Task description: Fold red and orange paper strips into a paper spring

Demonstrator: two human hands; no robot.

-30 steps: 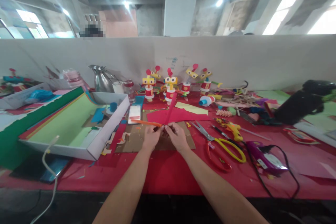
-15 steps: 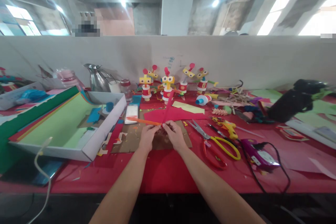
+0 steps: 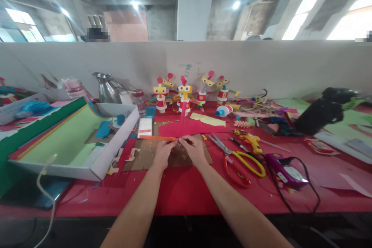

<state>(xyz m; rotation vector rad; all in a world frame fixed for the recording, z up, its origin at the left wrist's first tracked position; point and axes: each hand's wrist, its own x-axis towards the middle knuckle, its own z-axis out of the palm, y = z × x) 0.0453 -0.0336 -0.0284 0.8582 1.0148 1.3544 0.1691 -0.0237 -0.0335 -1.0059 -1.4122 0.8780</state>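
Note:
My left hand (image 3: 164, 152) and my right hand (image 3: 191, 148) meet fingertip to fingertip over a brown cardboard sheet (image 3: 136, 162). Between the pinched fingers two paper strips cross near their ends. An orange strip (image 3: 158, 138) points left, and a red strip (image 3: 183, 118) stands away from me. Both hands are closed at this joint, and the fingers hide the exact overlap. Just beyond lie a cut red paper sheet (image 3: 168, 128) and a pale yellow paper piece (image 3: 210, 119).
Scissors (image 3: 222, 145), a yellow glue gun (image 3: 254, 143) and a purple power box (image 3: 286, 172) with a black cable lie right. A white box (image 3: 101, 162) of coloured paper stands left. Several paper-cup robot figures (image 3: 184, 104) line the back, near a steel jug (image 3: 107, 89).
The red strip has swung from a rightward lean to nearly straight away from me. The orange strip has turned slightly, its left end coming nearer. Both hands keep their pinch.

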